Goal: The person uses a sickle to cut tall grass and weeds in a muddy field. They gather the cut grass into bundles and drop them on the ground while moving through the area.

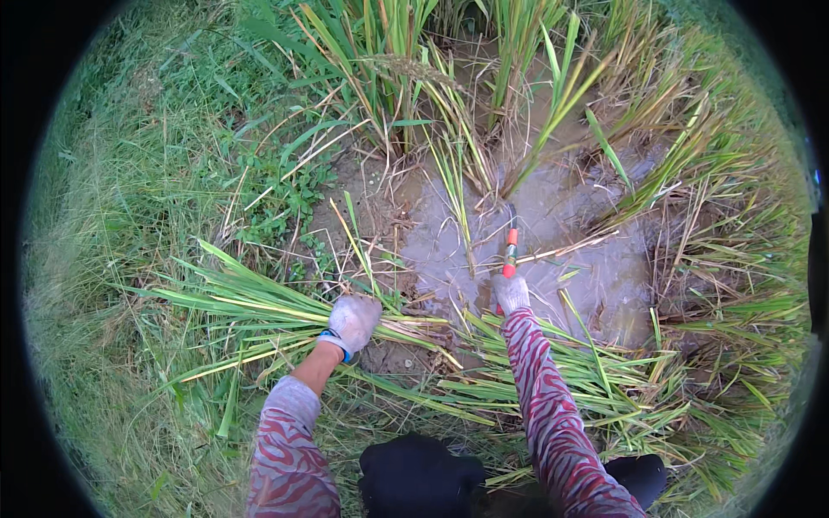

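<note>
My left hand, in a pale work glove, is closed around a bundle of cut green rice stalks, low over the mud at centre left. The leafy ends point left and the cut ends point right. My right hand, also gloved, grips a sickle by its red and green handle. Its dark curved blade points away from me towards the base of a standing rice clump; the blade's tip is hidden among the stems. Cut stalks lie under and beside my right forearm.
Muddy water covers the ground around the sickle. Tall rice plants stand ahead, with leaning rice along the right. Grass and weeds cover the left side. My dark-clad knees show at the bottom.
</note>
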Tool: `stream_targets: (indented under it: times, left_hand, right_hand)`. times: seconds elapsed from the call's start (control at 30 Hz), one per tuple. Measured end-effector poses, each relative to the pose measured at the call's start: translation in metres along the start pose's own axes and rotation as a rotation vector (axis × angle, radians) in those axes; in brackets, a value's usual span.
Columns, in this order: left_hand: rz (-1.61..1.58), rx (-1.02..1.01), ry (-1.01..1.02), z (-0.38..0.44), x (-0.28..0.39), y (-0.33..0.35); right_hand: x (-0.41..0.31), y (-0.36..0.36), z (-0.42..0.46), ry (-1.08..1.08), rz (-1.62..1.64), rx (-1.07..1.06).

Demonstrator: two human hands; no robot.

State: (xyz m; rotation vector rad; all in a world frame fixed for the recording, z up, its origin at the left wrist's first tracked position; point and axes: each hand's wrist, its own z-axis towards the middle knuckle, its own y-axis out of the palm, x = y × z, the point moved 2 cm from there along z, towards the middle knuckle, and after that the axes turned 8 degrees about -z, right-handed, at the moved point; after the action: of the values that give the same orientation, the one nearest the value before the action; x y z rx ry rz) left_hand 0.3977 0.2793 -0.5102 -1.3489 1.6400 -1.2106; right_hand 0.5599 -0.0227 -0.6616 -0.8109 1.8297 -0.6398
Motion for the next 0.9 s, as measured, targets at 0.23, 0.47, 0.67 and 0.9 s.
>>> stream_targets:
  times: [0.23,0.47,0.67,0.9]
  left_hand:
    - [0.016,-0.024,-0.06,-0.01,-0.007,-0.001]
    - [0.007,0.03,-0.052,0.001,0.003,0.007]
    - [0.111,0.058,-0.113,-0.023,-0.008,0.012]
    - [-0.054,0.103,0.208,-0.069,0.049,-0.041]
  right_hand:
    - [-0.052,-0.012,0.037,0.073,-0.08,-0.248]
    - [0.003,-0.004,-0.062,0.012,0.0,-0.104]
    - [0.036,-0.07,-0.276,0.146,-0.196,-0.369]
    - [0.049,-0.209,-0.384,0.027,-0.608,-0.395]
